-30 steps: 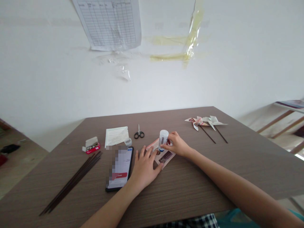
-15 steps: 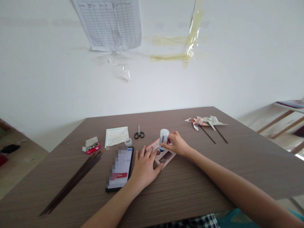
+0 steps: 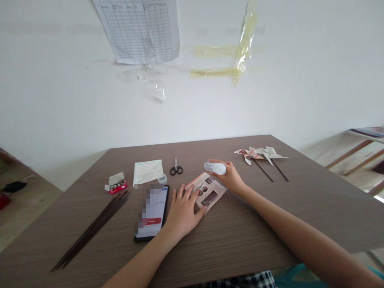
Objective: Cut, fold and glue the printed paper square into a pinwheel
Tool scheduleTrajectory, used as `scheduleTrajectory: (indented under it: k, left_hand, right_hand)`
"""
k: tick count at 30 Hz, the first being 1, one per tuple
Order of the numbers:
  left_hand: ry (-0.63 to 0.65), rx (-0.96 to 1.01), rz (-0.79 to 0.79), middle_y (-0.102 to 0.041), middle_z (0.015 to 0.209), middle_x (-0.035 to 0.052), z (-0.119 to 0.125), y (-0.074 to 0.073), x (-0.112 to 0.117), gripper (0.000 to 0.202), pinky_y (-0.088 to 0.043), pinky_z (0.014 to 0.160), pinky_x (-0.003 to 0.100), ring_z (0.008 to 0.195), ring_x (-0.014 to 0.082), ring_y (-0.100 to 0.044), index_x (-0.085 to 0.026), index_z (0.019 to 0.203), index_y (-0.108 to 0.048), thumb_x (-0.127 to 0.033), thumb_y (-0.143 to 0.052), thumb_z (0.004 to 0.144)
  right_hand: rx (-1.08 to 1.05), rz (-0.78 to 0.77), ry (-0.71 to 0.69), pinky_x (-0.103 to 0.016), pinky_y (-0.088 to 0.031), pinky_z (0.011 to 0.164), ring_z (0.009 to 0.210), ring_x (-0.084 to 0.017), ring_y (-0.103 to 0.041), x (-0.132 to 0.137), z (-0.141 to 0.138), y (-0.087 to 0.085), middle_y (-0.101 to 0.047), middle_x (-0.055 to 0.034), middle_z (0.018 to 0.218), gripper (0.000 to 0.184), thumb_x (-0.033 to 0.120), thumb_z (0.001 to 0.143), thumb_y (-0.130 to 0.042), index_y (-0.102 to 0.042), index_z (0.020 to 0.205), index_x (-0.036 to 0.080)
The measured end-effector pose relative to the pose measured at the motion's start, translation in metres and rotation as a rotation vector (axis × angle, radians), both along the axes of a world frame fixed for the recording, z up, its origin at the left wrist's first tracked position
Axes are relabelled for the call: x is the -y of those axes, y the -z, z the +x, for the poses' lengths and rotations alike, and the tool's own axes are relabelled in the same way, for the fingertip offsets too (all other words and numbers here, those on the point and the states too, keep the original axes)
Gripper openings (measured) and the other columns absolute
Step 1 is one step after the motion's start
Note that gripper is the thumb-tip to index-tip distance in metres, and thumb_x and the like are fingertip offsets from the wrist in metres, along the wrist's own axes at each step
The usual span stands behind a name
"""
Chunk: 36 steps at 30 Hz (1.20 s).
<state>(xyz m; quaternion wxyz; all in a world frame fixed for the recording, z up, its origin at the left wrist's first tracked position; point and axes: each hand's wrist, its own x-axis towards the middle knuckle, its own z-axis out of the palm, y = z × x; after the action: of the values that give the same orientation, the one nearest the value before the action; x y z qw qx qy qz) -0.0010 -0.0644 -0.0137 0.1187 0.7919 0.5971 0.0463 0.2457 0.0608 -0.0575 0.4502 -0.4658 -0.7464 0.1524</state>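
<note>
My left hand [image 3: 183, 212] lies flat with spread fingers on the left part of a printed paper square [image 3: 210, 192] on the brown table [image 3: 240, 236], holding it down. My right hand [image 3: 229, 176] is closed around a small white glue bottle [image 3: 215, 167], which lies on its side just above the far edge of the paper. A black phone [image 3: 152, 212] rests left of my left hand.
Black scissors [image 3: 176, 169], a small clear cap [image 3: 162, 179] and a folded white sheet [image 3: 147, 172] lie behind the phone. A red staple box [image 3: 115, 184] and a bundle of dark sticks [image 3: 93, 230] are at left. Two paper pinwheels [image 3: 259, 155] lie at right.
My right hand has lifted the glue bottle off the paper and turned it from tip-down to lying sideways, slightly farther away. My left hand has stayed on the paper.
</note>
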Motion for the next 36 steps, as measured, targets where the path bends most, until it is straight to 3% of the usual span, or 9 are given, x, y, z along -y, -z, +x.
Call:
scheduleTrajectory:
  k: [5,10,14,18,22,26,29,36]
  left_hand:
    - [-0.006,-0.021,-0.018,-0.049,0.193,0.0134,0.002,-0.003,0.001,0.067,-0.025,0.150,0.076,0.184,0.0486,-0.034,-0.026,0.177,-0.064,-0.052,-0.067,0.115]
    - [-0.004,-0.040,-0.033,-0.046,0.195,0.0139,0.002,-0.005,0.001,0.069,-0.023,0.151,0.074,0.185,0.0470,-0.031,-0.023,0.179,-0.061,-0.052,-0.066,0.116]
    - [-0.002,-0.030,-0.029,-0.047,0.194,0.0125,0.001,-0.004,0.001,0.067,-0.023,0.150,0.077,0.185,0.0473,-0.031,-0.027,0.177,-0.063,-0.053,-0.066,0.116]
    - [0.004,-0.006,-0.025,-0.047,0.194,0.0138,-0.002,-0.003,0.001,0.068,-0.022,0.150,0.078,0.185,0.0480,-0.031,-0.026,0.177,-0.063,-0.054,-0.067,0.115]
    - [0.017,0.009,-0.036,-0.048,0.194,0.0132,-0.006,-0.004,0.000,0.069,-0.024,0.150,0.076,0.185,0.0474,-0.031,-0.026,0.177,-0.064,-0.055,-0.068,0.114]
    - [0.011,-0.005,-0.056,-0.046,0.195,0.0112,-0.006,-0.008,0.000,0.070,-0.023,0.152,0.071,0.186,0.0460,-0.029,-0.027,0.177,-0.064,-0.055,-0.068,0.113]
    - [0.000,-0.003,-0.084,-0.045,0.196,0.0108,-0.006,-0.013,0.000,0.071,-0.019,0.153,0.070,0.187,0.0454,-0.026,-0.026,0.178,-0.063,-0.054,-0.070,0.113]
    - [0.012,-0.050,-0.125,-0.039,0.198,0.0080,-0.010,-0.019,0.002,0.074,-0.015,0.153,0.073,0.188,0.0464,-0.019,-0.026,0.183,-0.057,-0.055,-0.066,0.116]
  right_hand:
    - [-0.083,-0.076,-0.008,-0.049,-0.061,0.113,0.093,-0.026,-0.080,-0.004,0.002,0.001,-0.093,-0.0039,0.105,0.060,0.016,0.093,-0.074,-0.086,0.150,0.030]
    - [-0.323,-0.206,-0.090,-0.040,-0.066,0.100,0.106,-0.027,-0.085,-0.012,0.004,0.007,-0.093,-0.0074,0.124,0.069,0.019,0.085,-0.074,-0.083,0.153,0.026]
    - [-0.427,-0.277,-0.094,-0.046,-0.067,0.105,0.109,-0.030,-0.087,-0.022,0.007,0.012,-0.094,-0.0093,0.120,0.061,0.027,0.086,-0.071,-0.089,0.144,0.023]
    - [-0.388,-0.202,-0.047,-0.053,-0.063,0.117,0.125,-0.035,-0.085,-0.025,0.010,0.012,-0.094,-0.0117,0.127,0.041,0.035,0.094,-0.070,-0.096,0.124,0.026]
    - [-0.341,-0.129,0.004,-0.052,-0.064,0.114,0.122,-0.035,-0.084,-0.022,0.014,0.010,-0.092,-0.0118,0.127,0.036,0.039,0.101,-0.070,-0.096,0.123,0.028]
    - [-0.136,0.047,0.075,-0.048,-0.066,0.105,0.111,-0.033,-0.085,-0.024,0.020,0.010,-0.090,-0.0116,0.119,0.028,0.031,0.105,-0.072,-0.098,0.116,0.030]
    - [0.013,0.157,0.108,-0.052,-0.064,0.111,0.115,-0.033,-0.085,-0.029,0.021,0.012,-0.091,-0.0104,0.121,0.028,0.020,0.103,-0.074,-0.098,0.110,0.033]
    - [0.049,0.175,0.047,-0.050,-0.068,0.109,0.125,-0.033,-0.086,-0.041,0.009,0.018,-0.090,-0.0103,0.136,0.033,0.017,0.104,-0.073,-0.098,0.116,0.035]
